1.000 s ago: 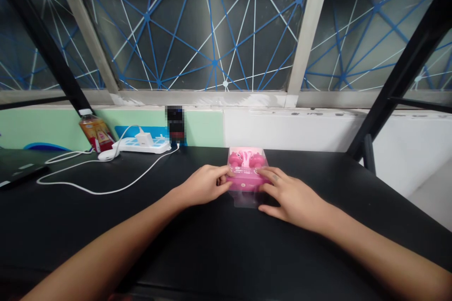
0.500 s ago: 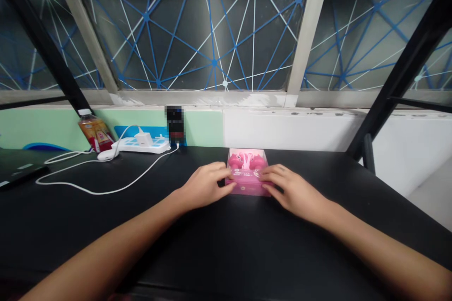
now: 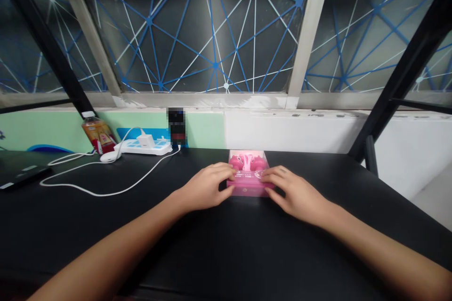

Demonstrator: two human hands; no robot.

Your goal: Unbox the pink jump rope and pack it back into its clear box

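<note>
A pink plastic-windowed box [image 3: 246, 184] lies flat on the black table top [image 3: 219, 249], with pink earphone-like shapes showing through its clear top. My left hand [image 3: 206, 187] presses against its left side, with the fingertips over the corner. My right hand [image 3: 294, 193] holds its right side, fingers lying over the edge. Both hands hide parts of the box front.
Behind the box stand a white power strip [image 3: 143, 147] with a white charger, and a juice bottle [image 3: 98, 132]. A white cable [image 3: 106, 193] curves across the table. A dark flat device [image 3: 21, 175] lies at the left. Black frame posts rise at both sides.
The box, tilted and raised a second ago with a clear flap showing, now lies flat on the table. Both hands have come down with it and sit lower on its sides.
</note>
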